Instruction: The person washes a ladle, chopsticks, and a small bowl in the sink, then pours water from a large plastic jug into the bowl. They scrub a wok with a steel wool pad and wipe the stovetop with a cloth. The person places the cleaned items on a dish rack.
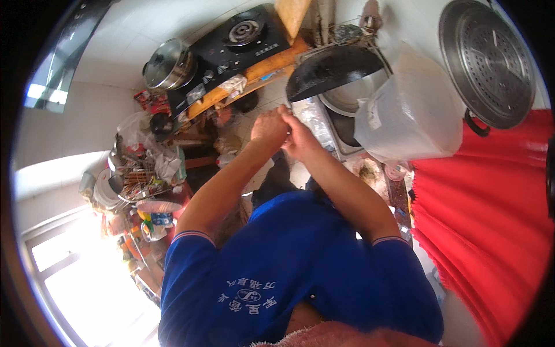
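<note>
My left hand [269,128] and my right hand [300,138] meet in front of my body, over the tiled floor. The fingers overlap, and whether anything small lies between them cannot be told. Just beyond my right hand, a black wok [334,71] leans tilted over the metal sink [349,149]. Partly behind it in the sink is a pale round basin [347,97]. A large translucent plastic container [412,110] stands to the right of the sink.
A black gas stove [236,52] on a wooden counter [256,69] bears a lidded steel pot [169,65]. Kitchenware crowds the left, including a white plate [104,188]. A perforated steamer pan [488,65] hangs at right above a red curtain [485,195].
</note>
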A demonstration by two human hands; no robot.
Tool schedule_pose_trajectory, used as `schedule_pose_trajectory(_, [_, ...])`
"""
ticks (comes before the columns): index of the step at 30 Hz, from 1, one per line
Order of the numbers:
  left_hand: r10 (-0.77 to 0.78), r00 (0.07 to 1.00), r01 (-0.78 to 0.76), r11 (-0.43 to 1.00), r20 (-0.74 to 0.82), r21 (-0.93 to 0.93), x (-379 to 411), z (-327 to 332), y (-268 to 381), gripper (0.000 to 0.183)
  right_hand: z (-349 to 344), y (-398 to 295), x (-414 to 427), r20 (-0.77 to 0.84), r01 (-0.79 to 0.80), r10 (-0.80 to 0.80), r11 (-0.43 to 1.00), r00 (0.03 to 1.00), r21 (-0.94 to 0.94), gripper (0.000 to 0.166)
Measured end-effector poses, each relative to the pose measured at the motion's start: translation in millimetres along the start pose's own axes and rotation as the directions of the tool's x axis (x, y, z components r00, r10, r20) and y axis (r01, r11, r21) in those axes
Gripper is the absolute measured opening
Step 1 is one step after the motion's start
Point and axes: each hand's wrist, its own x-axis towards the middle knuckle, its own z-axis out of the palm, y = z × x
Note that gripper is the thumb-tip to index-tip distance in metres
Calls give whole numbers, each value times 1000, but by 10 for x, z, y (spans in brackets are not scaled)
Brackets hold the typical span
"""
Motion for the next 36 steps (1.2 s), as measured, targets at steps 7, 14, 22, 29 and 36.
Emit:
schedule_pose_trajectory(7, [-5, 1000, 5, 1000, 26, -2, -27, 51, -72, 33, -66, 106, 78, -15, -14, 13, 1000, 1000, -21, 58])
schedule_pose_trajectory(14, [56, 994, -61, 997, 91, 49, 39, 34, -272, 30, 37, 141, 196, -65, -29, 28, 999, 997, -13, 57])
schedule_pose_trajectory(22, [95, 994, -88, 991, 62, -102, 280, -19, -494, 29, 133, 126, 445, -108, 39, -35, 999, 994, 37, 45])
schedule_pose_trajectory(29, [289, 957, -288, 957, 8, -37, 514, -39, -839, 25, 226, 194, 722, -78, 110, -102, 987, 992, 115, 38])
schedule_pose_trajectory(36, [346, 938, -341, 919, -8, -196, 671, -62, -1077, 32, 286, 252, 868, -172, 148, -133, 986, 976, 74, 42])
